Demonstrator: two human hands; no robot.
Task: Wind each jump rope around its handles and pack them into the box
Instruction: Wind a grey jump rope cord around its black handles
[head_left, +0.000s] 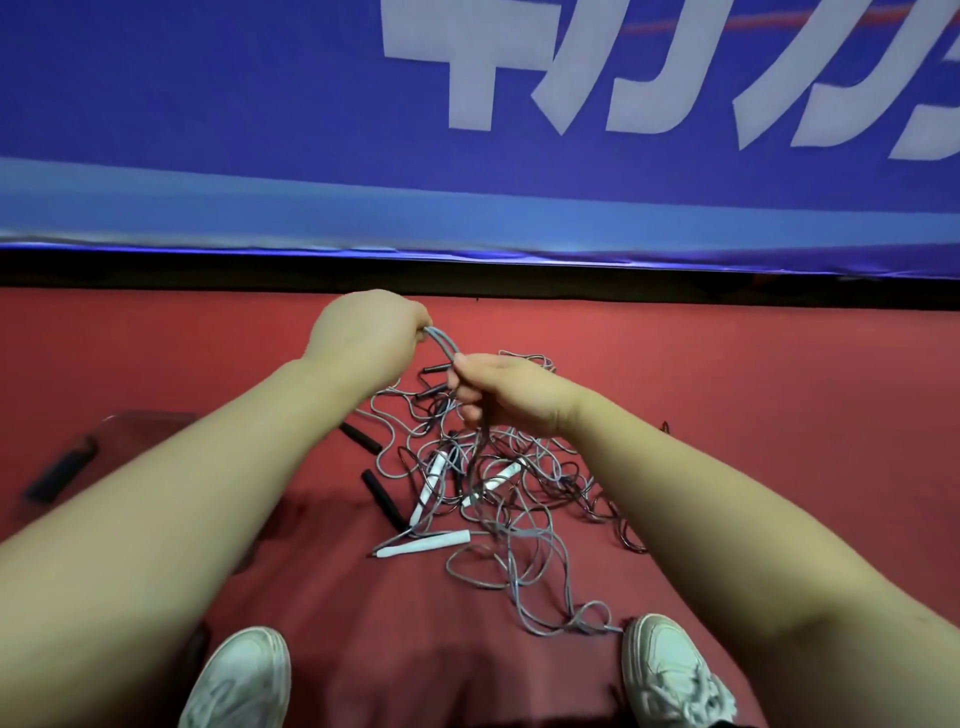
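While both hands hang over the heap, the trouble is plain to see: the left hand (363, 338) is curled tight round a doubled bend of grey rope (442, 344). The right hand (501, 397), just beside it, grips the same strands where they fall into the tangled pile (498, 499) at the centre of the frame. A hard upward pull from here could, I'd guess, cinch loops round the white handles (447, 542) and black handles (385, 500) lying in the heap and drag several ropes up at once. One loop lies right against the shoe (670, 670) at the lower right, ready to catch a foot. What looks like a clear box (130, 426) sits at the left edge of the frame, partly hidden behind the left forearm. Bare red floor (753, 389) lies open to the right of the pile, and the blue banner (260, 156) closes off the top.
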